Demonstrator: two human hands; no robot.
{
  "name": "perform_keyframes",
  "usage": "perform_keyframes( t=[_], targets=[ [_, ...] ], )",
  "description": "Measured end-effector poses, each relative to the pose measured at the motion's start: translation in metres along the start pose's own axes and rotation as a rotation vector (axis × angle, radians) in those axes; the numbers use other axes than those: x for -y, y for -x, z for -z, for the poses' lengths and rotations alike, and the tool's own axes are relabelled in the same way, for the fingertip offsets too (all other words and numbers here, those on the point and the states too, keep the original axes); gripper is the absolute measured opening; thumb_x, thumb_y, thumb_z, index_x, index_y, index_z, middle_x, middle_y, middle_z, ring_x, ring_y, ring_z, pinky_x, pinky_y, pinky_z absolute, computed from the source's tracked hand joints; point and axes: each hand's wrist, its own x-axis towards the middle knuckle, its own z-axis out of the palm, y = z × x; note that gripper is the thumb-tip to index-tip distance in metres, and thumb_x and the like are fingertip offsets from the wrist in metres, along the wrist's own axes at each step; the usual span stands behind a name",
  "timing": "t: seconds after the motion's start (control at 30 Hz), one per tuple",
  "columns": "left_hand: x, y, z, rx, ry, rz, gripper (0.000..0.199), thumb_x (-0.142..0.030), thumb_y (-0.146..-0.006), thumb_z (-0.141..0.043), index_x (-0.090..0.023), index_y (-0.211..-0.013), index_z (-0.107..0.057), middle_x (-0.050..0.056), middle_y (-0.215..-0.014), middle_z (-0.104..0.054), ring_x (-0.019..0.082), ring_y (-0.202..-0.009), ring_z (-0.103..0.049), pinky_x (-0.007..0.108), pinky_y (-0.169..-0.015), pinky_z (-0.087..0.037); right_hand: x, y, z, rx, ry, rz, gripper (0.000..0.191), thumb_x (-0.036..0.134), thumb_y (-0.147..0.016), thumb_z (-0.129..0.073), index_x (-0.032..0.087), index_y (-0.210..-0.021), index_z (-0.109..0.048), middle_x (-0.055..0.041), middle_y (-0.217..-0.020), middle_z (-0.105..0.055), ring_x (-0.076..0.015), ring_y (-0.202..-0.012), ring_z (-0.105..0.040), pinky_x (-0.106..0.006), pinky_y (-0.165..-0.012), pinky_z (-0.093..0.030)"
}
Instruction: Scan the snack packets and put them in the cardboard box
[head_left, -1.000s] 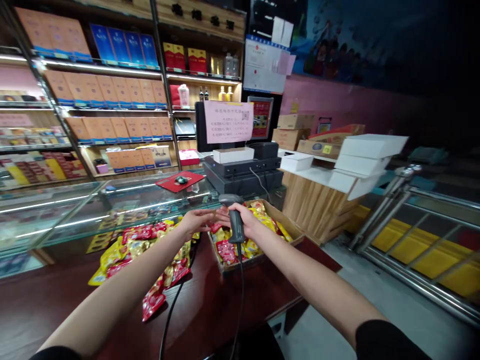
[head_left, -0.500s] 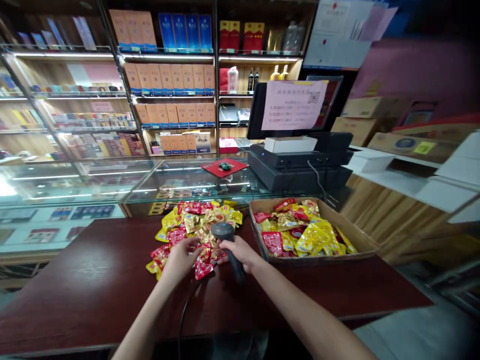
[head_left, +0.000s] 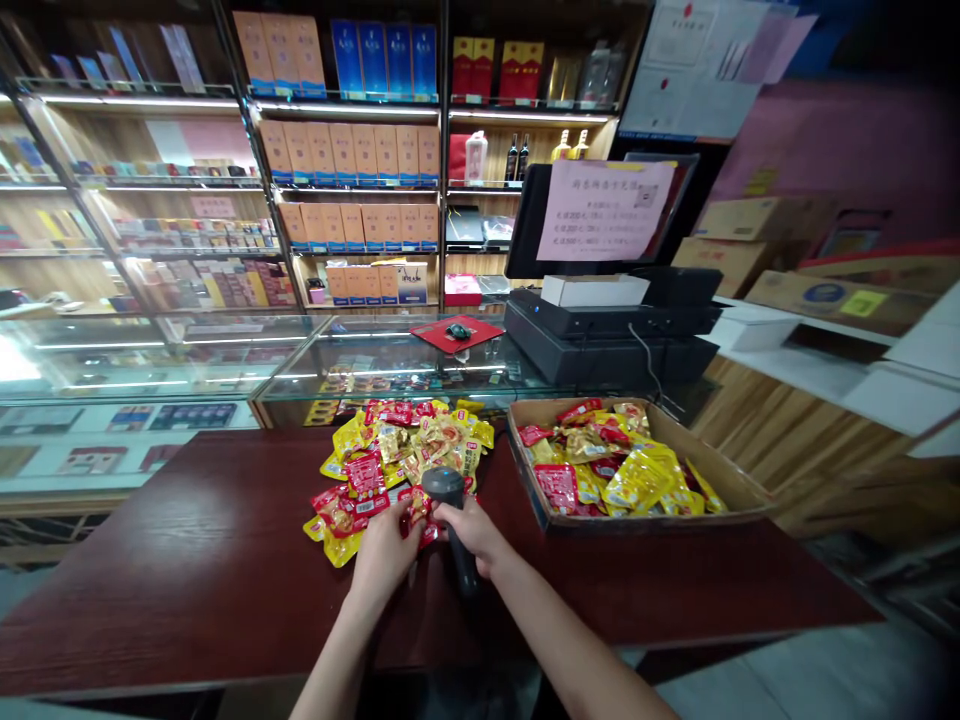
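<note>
My right hand (head_left: 474, 536) is wrapped round the grip of a dark handheld barcode scanner (head_left: 442, 484), its rounded head tilted up and away from me. Close beside it on the left, my left hand (head_left: 388, 548) has its fingers closed on a small red snack packet (head_left: 421, 508), held just by the scanner head. Part of this packet is hidden by my fingers and the scanner. Beyond both hands, a loose pile of red, yellow and gold snack packets (head_left: 366, 472) lies on the dark wooden table (head_left: 187, 560).
To the right, an open cardboard box (head_left: 637, 522) holds more snack packets. Behind stand a glass display counter (head_left: 360, 350), a mouse (head_left: 457, 331) on a red mat, and a monitor (head_left: 529, 225) with a paper notice. Shelves of boxed goods line the back.
My left hand has closed in on the red packet, which has moved up from the table side of the scanner to near its head. The scanner has tipped and lowered slightly; the view has shifted a little.
</note>
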Motion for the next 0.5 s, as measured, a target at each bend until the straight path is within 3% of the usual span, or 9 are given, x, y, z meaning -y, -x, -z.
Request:
perform_keyframes(
  t=[0.13,0.3,0.4,0.5],
  targets=[
    [-0.006,-0.002,0.004,0.011,0.152,0.045,0.04,-0.036,-0.07,-0.075,-0.019,-0.106,-0.071,0.01,-0.088,-0.074,0.026,-0.085,-0.069,0.028,-0.076,-0.047,0.002,0.004,-0.002,0.035,-0.218,-0.043,0.021,0.02,-0.057,-0.068,0.016,-0.077,-0.061,-0.0002,-0.064,-0.067,-0.0144,-0.06,-0.065,-0.025,-0.059,-0.051],
    [-0.023,-0.014,0.006,0.202,0.51,0.054,0.034,-0.038,-0.07,-0.076,-0.017,-0.096,-0.071,0.007,-0.093,-0.074,0.022,-0.08,-0.07,0.026,-0.068,-0.051,0.021,0.014,0.003,0.084,-0.313,0.041,0.024,0.023,-0.057,-0.071,0.015,-0.077,-0.061,-0.0064,-0.084,-0.073,-0.0194,-0.077,-0.071,-0.027,-0.068,-0.054],
    [-0.032,-0.027,0.008,0.261,0.875,0.231,0.032,-0.03,-0.068,-0.08,-0.013,-0.093,-0.067,0.009,-0.087,-0.074,0.021,-0.073,-0.07,0.028,-0.066,-0.055,0.039,0.019,0.011,0.119,-0.245,0.161,0.024,0.026,-0.061,-0.071,0.016,-0.08,-0.062,-0.007,-0.095,-0.073,-0.0195,-0.082,-0.07,-0.026,-0.065,-0.055],
    [-0.042,-0.044,0.012,0.254,1.078,0.413,0.022,-0.018,-0.069,-0.079,-0.011,-0.085,-0.065,0.009,-0.078,-0.073,0.02,-0.067,-0.069,0.031,-0.066,-0.058,0.054,0.028,0.022,0.126,-0.126,0.213,0.027,0.032,-0.064,-0.07,0.016,-0.083,-0.061,-0.0053,-0.087,-0.072,-0.015,-0.064,-0.066,-0.023,-0.05,-0.051]
  ],
)
